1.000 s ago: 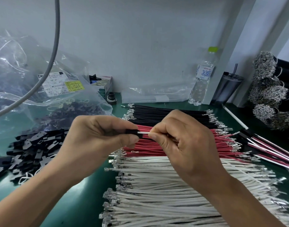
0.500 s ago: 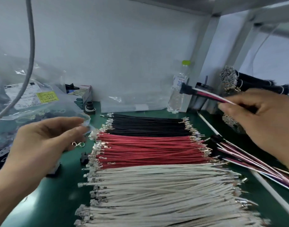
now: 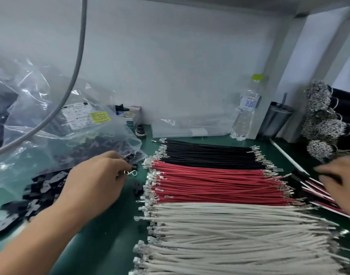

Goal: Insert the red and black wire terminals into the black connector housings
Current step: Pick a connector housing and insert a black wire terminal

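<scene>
Black wires (image 3: 209,153), red wires (image 3: 215,183) and white wires (image 3: 239,235) lie in rows on the green mat, with metal terminals at both ends. Black connector housings (image 3: 41,187) are heaped at the left, and a loose one (image 3: 137,187) lies beside the red terminals. My left hand (image 3: 98,179) reaches down at the mouth of the plastic bag (image 3: 71,135). Its loosely curled fingertips sit next to a small housing (image 3: 133,167), and I see nothing gripped. My right hand (image 3: 340,181), blurred, hovers with spread fingers over the wired assemblies (image 3: 319,191) at the right.
A grey cable (image 3: 77,66) hangs across the left. A small box (image 3: 130,116), a water bottle (image 3: 245,114) and a dark cup (image 3: 277,120) stand at the back wall. Bundled black wires with terminal clusters (image 3: 321,120) are stacked at the far right.
The right hand carried the wired housing to the right, lowered to the assembly pile and no longer holds it. The left hand dropped from mid-air to the housings by the bag.
</scene>
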`<state>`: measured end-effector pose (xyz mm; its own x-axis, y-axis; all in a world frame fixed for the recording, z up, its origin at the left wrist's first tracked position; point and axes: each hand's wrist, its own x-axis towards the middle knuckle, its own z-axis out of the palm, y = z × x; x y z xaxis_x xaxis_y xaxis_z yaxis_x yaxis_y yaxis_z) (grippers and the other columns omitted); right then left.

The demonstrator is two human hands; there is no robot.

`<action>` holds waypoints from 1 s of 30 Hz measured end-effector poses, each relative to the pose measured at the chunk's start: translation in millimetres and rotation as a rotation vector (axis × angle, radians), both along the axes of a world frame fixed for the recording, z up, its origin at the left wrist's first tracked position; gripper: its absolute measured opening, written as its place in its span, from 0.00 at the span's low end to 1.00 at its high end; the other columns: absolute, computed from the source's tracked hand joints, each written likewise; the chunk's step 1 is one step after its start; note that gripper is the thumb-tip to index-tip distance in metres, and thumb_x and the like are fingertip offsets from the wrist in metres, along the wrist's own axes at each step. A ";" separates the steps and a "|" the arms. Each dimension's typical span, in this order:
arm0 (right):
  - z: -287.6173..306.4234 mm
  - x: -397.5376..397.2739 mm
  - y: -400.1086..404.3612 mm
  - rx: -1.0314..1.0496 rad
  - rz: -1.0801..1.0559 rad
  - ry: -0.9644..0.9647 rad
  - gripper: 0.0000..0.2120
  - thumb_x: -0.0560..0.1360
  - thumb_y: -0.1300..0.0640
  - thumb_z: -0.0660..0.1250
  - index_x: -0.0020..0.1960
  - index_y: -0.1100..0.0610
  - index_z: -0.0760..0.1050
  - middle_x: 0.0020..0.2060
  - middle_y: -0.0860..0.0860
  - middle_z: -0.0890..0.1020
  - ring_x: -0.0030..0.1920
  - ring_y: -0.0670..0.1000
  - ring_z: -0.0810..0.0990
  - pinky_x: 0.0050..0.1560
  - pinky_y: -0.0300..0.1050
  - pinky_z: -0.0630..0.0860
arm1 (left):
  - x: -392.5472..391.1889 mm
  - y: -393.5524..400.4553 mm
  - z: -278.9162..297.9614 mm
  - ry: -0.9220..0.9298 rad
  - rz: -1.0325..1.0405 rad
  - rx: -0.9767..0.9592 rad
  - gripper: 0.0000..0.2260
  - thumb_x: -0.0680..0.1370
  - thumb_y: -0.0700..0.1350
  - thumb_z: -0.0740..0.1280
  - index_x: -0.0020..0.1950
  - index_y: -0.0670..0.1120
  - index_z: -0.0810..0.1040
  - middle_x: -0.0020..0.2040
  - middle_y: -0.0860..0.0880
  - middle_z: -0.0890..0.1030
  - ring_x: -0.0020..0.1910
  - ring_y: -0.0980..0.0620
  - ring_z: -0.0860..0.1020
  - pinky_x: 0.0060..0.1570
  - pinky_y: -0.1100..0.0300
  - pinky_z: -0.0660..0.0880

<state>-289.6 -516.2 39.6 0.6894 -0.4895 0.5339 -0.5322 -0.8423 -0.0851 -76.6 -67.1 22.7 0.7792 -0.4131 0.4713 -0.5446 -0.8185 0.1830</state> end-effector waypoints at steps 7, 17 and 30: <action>37.0 113.9 131.2 0.056 0.453 0.111 0.09 0.78 0.52 0.69 0.55 0.43 0.84 0.50 0.41 0.82 0.51 0.46 0.79 0.48 0.45 0.74 | 8.2 8.8 -1.9 -0.108 0.114 0.120 0.05 0.78 0.53 0.71 0.51 0.56 0.86 0.48 0.55 0.79 0.46 0.49 0.81 0.35 0.53 0.80; 2.4 191.1 153.0 0.150 0.499 0.337 0.08 0.80 0.51 0.67 0.56 0.46 0.83 0.55 0.45 0.82 0.57 0.51 0.80 0.53 0.47 0.75 | 17.2 7.6 -9.5 -0.062 0.096 0.203 0.10 0.80 0.58 0.67 0.54 0.57 0.86 0.52 0.57 0.75 0.55 0.53 0.75 0.46 0.55 0.78; -2.0 197.1 151.9 0.183 0.485 0.343 0.14 0.81 0.56 0.63 0.63 0.44 0.79 0.63 0.47 0.80 0.62 0.52 0.79 0.57 0.47 0.74 | 10.7 -12.3 -4.4 -0.077 -0.049 0.243 0.10 0.81 0.56 0.66 0.52 0.56 0.86 0.51 0.56 0.75 0.54 0.52 0.73 0.50 0.56 0.75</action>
<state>-92.6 -364.3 37.6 0.9738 -0.1398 0.1792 -0.1148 -0.9830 -0.1430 -66.0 -79.4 18.3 0.7208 -0.5584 0.4106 -0.5898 -0.8053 -0.0598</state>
